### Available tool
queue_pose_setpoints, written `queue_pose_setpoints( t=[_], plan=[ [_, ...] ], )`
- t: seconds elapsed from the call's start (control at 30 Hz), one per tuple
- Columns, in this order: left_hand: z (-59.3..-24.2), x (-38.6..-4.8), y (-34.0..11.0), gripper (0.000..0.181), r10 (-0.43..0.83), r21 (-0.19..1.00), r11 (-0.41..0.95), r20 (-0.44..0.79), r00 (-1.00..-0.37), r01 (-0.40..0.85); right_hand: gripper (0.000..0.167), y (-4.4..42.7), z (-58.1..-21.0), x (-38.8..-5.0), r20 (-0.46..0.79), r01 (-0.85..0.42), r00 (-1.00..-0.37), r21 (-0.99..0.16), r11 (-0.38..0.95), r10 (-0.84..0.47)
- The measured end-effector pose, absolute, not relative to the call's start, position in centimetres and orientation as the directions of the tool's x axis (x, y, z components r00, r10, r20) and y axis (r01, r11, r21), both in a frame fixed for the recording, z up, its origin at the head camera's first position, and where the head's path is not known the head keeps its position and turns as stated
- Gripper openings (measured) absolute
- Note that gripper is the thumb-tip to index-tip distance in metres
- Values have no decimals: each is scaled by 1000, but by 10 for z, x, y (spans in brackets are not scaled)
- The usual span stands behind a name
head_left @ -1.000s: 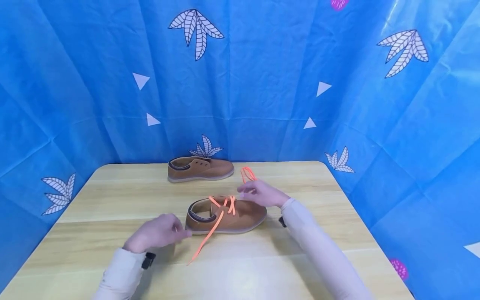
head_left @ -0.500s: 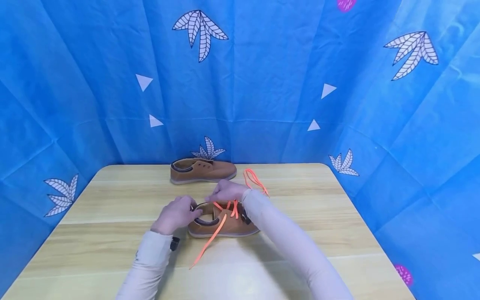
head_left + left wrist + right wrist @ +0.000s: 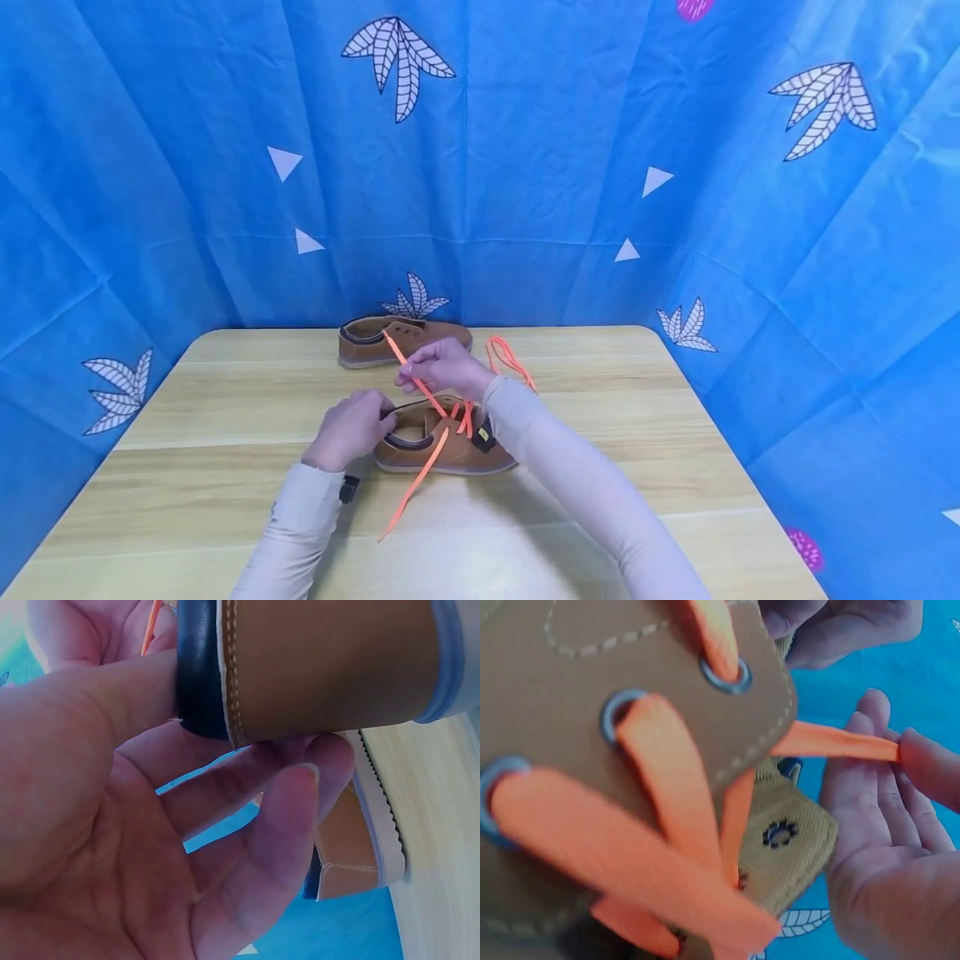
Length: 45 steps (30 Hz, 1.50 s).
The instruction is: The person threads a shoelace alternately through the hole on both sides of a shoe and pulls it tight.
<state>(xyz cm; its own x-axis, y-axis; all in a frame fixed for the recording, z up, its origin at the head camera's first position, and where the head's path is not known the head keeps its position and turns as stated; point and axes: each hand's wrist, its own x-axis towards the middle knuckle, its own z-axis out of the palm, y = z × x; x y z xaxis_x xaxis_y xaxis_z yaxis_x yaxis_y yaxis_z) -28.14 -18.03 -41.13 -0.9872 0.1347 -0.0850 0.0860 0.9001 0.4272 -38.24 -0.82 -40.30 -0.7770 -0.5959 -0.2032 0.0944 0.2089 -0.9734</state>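
The near shoe (image 3: 459, 452) sits at six o'clock on my head feed, toe toward three. At its heel, toward nine, I have the left hand (image 3: 350, 429) gripping the collar (image 3: 201, 675). Over its tongue, the right hand (image 3: 442, 367) pinches the orange lace (image 3: 840, 742). Should I tug harder than that heel grip holds, I'd expect the shoe to swivel. The far shoe (image 3: 362, 355) stands toward eleven.
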Motion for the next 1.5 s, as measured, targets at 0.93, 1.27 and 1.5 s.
queue_pose_setpoints(
  t=[0.93, 1.27, 1.5],
  plan=[
    [-446, -315, -143, 12, 248, 476, 832, 142, -958, 285, 23, 63, -420, -333, -28, -108, -922, -940, 324, -387],
    [-450, -318, -159, 12, 271, 485, 811, 185, -945, 328, 21, 56, -424, -327, -11, -210, -905, -857, 470, -425],
    [-451, -317, -158, 13, 268, 506, 807, 147, -952, 305, 26, 49, -431, -324, -67, -153, -927, -832, 533, -369]
  ],
)
